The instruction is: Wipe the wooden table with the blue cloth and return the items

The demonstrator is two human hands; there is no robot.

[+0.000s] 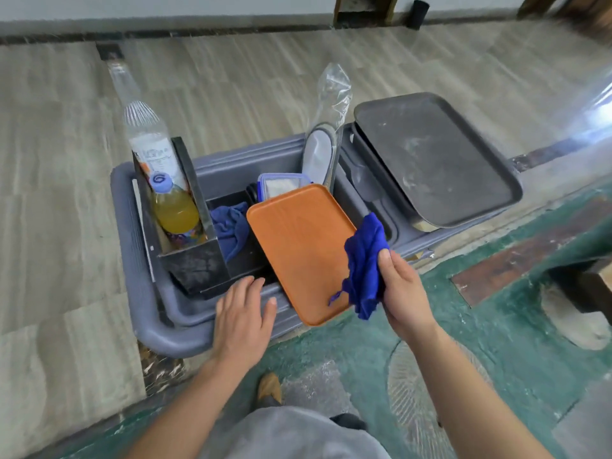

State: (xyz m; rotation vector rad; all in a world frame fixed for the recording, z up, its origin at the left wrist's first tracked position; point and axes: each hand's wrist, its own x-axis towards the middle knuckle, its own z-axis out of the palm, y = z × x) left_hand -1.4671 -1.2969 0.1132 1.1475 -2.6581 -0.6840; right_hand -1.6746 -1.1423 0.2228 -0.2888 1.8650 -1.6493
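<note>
while the right hand pinches the bunched blue cloth between thumb and fingers, the cloth hangs over the near right corner of the orange tray, which leans tilted in the grey bin with its long axis running from the near edge up and away to the left. the left hand is spread flat, fingers loose, resting on the bin's near rim just left of the tray and gripping nothing. further in, a second, duller blue rag lies crumpled on the bin floor beside a dark caddy holding a yellow drink bottle and a clear bottle. a grey tray sits over the right-hand compartment. no wooden surface shows clearly here, so wiping looks not yet begun; by my judgement the right hand, already holding the cloth, must carry it away from the bin, while the left hand is nearer the orange tray.
</note>
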